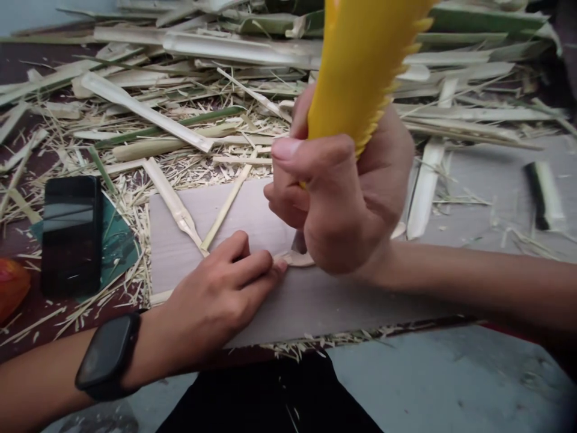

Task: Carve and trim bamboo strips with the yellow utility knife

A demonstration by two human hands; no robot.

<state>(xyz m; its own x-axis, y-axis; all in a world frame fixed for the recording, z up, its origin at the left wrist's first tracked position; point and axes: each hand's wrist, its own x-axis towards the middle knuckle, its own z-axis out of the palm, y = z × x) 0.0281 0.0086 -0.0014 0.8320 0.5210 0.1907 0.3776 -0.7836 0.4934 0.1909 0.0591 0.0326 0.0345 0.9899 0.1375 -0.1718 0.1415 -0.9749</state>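
Note:
My right hand [342,198] is closed around the yellow ridged handle [360,66] of a tool held upright, its lower end pressed down onto a small pale bamboo piece [300,259] on the grey board [252,210]. The tool's tip is hidden behind my fist. My left hand [220,294], with a black watch [108,355] on the wrist, lies flat on the board and its fingertips pin the same bamboo piece from the left.
Split bamboo strips [148,114] and shavings cover the floor behind and left of the board. A black phone [72,231] lies at the left on a green sheet. An orange object [11,285] sits at the left edge.

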